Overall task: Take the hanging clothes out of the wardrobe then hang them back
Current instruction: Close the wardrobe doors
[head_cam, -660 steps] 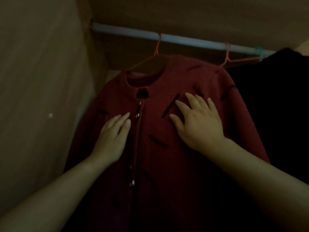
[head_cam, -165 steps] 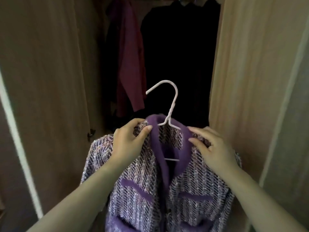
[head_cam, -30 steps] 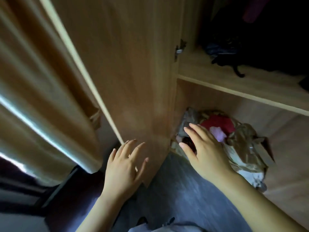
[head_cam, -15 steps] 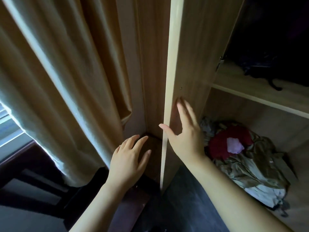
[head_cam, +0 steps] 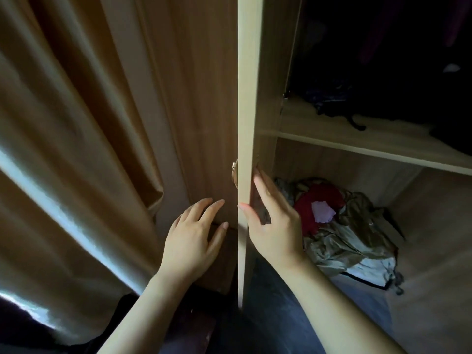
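Right hand [head_cam: 275,233], fingers straight, is pressing the inner face of the wardrobe door [head_cam: 249,98]; left hand [head_cam: 194,241] is hovering open beside its outer face. Hanging clothes [head_cam: 378,42] are seemingly hanging in the dark upper compartment.

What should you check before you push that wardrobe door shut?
1. Right hand on the door, thumb on its front edge: ok.
2. Its fingers lie on the inner face, where a closing door might pinch them: not ok.
3. Left hand open by the outer face, holding nothing: ok.
4. Curtain hangs on the outer side, out of the opening: ok.
5. Clothes pile inside, clear of the door's swing: cannot tell.
6. Clothes hung in the upper compartment: too dark, cannot tell.
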Motion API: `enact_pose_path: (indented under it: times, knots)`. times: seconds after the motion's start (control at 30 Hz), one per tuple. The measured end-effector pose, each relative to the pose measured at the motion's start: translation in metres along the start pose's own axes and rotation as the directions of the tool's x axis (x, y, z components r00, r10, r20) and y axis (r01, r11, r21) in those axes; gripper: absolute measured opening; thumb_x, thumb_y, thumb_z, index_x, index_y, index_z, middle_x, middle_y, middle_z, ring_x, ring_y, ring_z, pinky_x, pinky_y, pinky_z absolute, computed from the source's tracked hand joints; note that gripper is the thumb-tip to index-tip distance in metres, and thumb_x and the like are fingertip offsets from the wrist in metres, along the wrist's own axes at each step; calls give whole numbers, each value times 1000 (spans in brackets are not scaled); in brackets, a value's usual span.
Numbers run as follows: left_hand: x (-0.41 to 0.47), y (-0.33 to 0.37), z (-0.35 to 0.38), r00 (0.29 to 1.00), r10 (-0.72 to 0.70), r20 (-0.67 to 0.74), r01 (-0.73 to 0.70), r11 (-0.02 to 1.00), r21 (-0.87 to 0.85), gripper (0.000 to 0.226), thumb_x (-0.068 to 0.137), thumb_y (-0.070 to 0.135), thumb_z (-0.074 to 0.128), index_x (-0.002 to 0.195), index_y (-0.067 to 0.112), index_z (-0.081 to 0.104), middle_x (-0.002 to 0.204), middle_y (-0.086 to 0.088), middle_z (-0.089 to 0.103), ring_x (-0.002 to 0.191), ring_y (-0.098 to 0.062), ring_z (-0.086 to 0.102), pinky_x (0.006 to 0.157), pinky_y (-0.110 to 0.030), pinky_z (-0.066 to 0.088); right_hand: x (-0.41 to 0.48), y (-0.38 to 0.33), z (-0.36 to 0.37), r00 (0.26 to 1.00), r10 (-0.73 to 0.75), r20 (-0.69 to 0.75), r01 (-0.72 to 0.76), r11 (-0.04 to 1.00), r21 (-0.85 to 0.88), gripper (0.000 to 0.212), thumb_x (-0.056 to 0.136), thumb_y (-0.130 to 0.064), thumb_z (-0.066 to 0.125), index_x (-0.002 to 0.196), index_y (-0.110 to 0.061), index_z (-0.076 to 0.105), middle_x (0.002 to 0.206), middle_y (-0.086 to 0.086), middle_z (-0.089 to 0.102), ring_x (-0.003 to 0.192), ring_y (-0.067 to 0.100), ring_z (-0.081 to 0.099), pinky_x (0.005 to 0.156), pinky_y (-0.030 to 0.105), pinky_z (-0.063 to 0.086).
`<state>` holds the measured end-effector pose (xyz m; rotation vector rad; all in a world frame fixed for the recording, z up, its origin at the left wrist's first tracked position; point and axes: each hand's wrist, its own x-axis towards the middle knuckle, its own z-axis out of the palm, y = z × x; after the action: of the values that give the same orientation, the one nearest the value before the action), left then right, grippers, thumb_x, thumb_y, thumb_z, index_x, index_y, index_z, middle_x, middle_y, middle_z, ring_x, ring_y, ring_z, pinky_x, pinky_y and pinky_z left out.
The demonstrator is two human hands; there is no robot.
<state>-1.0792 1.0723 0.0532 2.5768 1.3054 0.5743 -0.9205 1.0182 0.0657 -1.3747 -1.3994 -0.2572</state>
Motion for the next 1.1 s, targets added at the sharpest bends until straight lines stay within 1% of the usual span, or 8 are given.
enact_pose_path:
  times: [0.13, 0.23, 0.33, 0.47, 0.57, 0.83, 0.93, 1.1]
  knots:
    - [25, 19, -2, 993, 109, -38, -110, 994, -27, 52, 91, 52, 31, 137, 29, 43, 139, 3, 49, 125, -23, 49, 97, -45, 47, -13, 18, -36, 999, -19, -48, 17, 999, -45, 52, 83, -18, 65, 130, -9, 45, 130, 5, 52, 119, 11, 53, 97, 24, 46]
    - [47, 41, 2, 972, 222, -74, -227, 971, -71, 51, 92, 48, 35, 139, 29, 41, 142, 3, 45, 128, -21, 45, 98, -40, 45, -25, 35, -69, 993, 47, -113, -55, 996, -66, 55, 83, -17, 66, 132, -7, 45, 124, 8, 59, 111, 13, 60, 81, 32, 56]
    - [74, 71, 12, 930, 356, -87, -364, 924, -115, 52, 92, 46, 36, 141, 28, 38, 145, -1, 41, 131, -23, 41, 102, -44, 43, -30, 56, -103, 975, 152, -160, -163, 985, -59, 59, 82, -14, 69, 136, -9, 44, 126, 7, 60, 109, 13, 62, 78, 36, 58]
    - [112, 114, 28, 857, 505, -109, -515, 849, -119, 54, 93, 45, 38, 144, 27, 34, 149, -6, 36, 135, -27, 36, 104, -50, 39, -23, 82, -146, 944, 258, -205, -282, 955, -98, 70, 81, -6, 64, 141, -26, 34, 127, -16, 50, 108, -2, 58, 84, 21, 53]
    - [143, 148, 38, 805, 574, -152, -590, 800, -104, 54, 93, 42, 41, 144, 27, 33, 152, -7, 29, 139, -28, 30, 105, -56, 36, -11, 109, -170, 925, 290, -245, -326, 938, -117, 76, 82, -1, 62, 143, -32, 29, 126, -19, 49, 105, -1, 58, 84, 17, 51]
    - [228, 218, 74, 738, 636, -227, -658, 752, -35, 59, 92, 42, 47, 146, 34, 25, 158, -4, 15, 145, -24, 13, 108, -58, 29, 31, 201, -205, 876, 278, -395, -337, 937, -89, 68, 79, 0, 70, 137, -22, 42, 121, -20, 51, 99, 1, 60, 78, 12, 50]
    - [256, 233, 93, 749, 618, -240, -637, 771, -5, 58, 92, 45, 45, 146, 36, 25, 158, -5, 11, 145, -25, 11, 111, -56, 25, 44, 234, -215, 880, 256, -401, -322, 941, -106, 63, 80, -5, 67, 135, -23, 44, 114, -19, 52, 96, 1, 58, 78, 13, 51]
    - [295, 246, 122, 697, 637, -330, -640, 760, 116, 55, 93, 46, 45, 144, 33, 30, 156, -10, 15, 142, -33, 18, 108, -58, 27, 69, 289, -230, 905, 250, -345, -304, 946, -110, 64, 78, 1, 69, 135, -18, 45, 109, -18, 54, 96, -6, 57, 79, 10, 49]
